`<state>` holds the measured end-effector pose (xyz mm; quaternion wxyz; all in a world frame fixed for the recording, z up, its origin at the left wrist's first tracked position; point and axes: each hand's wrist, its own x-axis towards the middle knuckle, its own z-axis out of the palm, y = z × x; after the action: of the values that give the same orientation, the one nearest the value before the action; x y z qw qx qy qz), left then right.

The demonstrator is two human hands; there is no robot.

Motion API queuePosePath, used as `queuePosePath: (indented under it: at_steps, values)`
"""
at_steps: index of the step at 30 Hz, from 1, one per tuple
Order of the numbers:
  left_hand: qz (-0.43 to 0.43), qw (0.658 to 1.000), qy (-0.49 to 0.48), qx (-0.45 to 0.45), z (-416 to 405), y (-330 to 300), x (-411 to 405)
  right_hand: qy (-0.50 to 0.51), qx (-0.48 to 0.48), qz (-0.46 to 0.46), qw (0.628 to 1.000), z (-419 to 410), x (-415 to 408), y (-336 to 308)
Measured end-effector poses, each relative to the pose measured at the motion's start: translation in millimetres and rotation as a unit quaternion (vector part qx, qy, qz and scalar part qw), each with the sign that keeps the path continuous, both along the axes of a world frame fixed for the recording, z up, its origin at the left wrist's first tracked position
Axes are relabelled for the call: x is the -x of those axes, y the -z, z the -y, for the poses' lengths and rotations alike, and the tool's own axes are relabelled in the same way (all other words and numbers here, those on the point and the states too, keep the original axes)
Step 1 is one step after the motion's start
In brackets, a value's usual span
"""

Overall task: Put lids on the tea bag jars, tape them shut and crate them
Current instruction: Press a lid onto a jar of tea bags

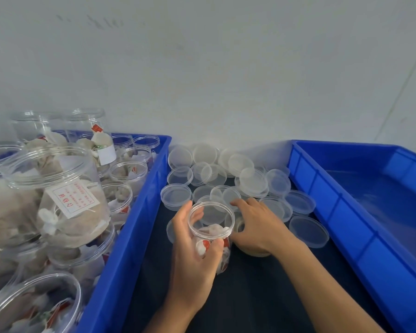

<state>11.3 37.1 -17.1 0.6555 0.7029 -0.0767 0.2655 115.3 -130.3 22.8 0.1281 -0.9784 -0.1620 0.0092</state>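
My left hand (192, 255) grips a clear, lidless jar of tea bags (211, 227), held upright over the dark table. My right hand (257, 224) lies just to its right, fingers spread on the pile of clear plastic lids (226, 174), its fingertips touching one lid (226, 195). A tape roll (240, 225) sits partly hidden under that hand. The blue crate on the left (130, 212) is packed with several open jars of tea bags (58, 195). The blue crate on the right (346, 205) holds nothing that I can see.
A white wall rises straight behind the table. The dark table surface (250, 296) runs between the two crates towards me. Loose lids lie scattered up to the right crate's wall, such as one large lid (309, 231).
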Motion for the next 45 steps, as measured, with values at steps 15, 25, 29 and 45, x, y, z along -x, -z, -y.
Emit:
queuePosePath:
  at_steps: [15,25,29,45]
  values:
    - [-0.041,0.998,0.016,-0.035,2.1,-8.1,4.0,0.029,-0.09,0.085,0.992,10.0,0.2,-34.4]
    - [-0.073,0.996,-0.02,-0.053,3.8,-5.4,1.7,0.057,-0.337,0.138,0.93,7.9,21.3,-75.6]
    - [-0.069,0.996,-0.001,-0.052,9.0,-11.9,-0.6,0.035,-0.511,0.084,0.855,-1.0,34.3,-85.0]
    - [-0.091,0.992,0.075,-0.033,16.7,-33.3,-12.4,-0.053,-0.533,0.024,0.844,0.5,58.7,-37.7]
